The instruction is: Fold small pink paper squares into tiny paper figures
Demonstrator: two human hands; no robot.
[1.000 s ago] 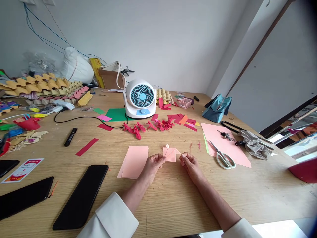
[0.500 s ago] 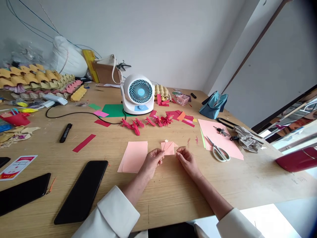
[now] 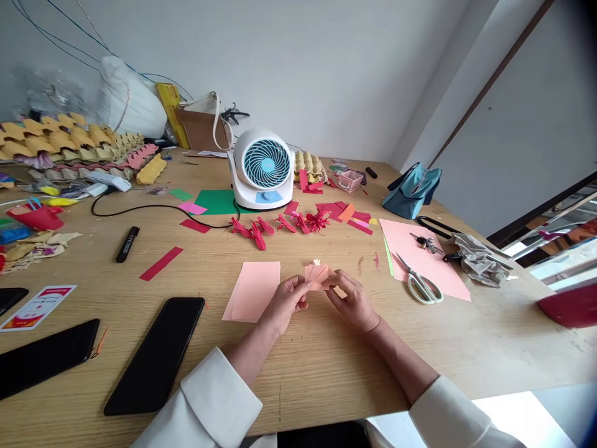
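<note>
Head view: folded pink paper (image 3: 316,275) in two-handed pinch

Pinching left side with left grip (image 3: 285,303), right corner with right grip (image 3: 353,303), just above counter (image 3: 317,373). Left of left grip: pink sheets (image 3: 256,289), lying flat. Beyond both grips: red paper cutouts (image 3: 258,236), then fan (image 3: 267,164). Right of right grip: scissors (image 3: 413,272), near keys (image 3: 425,243).
</note>
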